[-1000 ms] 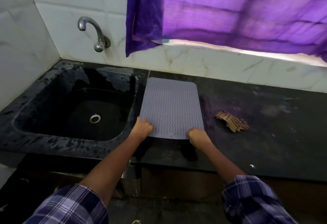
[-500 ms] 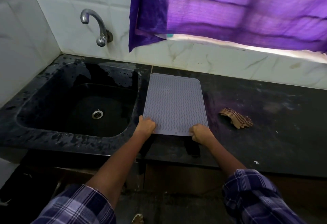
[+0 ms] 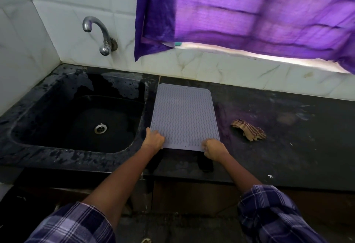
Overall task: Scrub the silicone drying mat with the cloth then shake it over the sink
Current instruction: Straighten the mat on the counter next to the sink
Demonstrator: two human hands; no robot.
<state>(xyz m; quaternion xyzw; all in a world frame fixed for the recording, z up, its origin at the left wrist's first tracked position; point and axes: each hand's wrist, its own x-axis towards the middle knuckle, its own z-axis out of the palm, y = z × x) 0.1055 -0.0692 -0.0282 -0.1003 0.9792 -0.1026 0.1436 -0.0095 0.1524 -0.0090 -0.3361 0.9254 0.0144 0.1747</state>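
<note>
A grey silicone drying mat (image 3: pixel 182 116) with a wavy ribbed pattern lies flat on the black counter, just right of the sink (image 3: pixel 28 120). My left hand (image 3: pixel 154 139) pinches the mat's near left corner. My right hand (image 3: pixel 213 149) grips its near right corner. A crumpled brown striped cloth (image 3: pixel 249 130) rests on the counter to the right of the mat, apart from both hands.
The black sink basin has a metal drain (image 3: pixel 100 128), and a chrome tap (image 3: pixel 99 33) sticks out of the white tiled wall above it. A purple curtain (image 3: pixel 249 12) hangs over the window behind. The dark counter (image 3: pixel 297 146) stretches to the right.
Both hands stay on the mat's near corners. The mat keeps its place on the counter; only the camera view has shifted a little.
</note>
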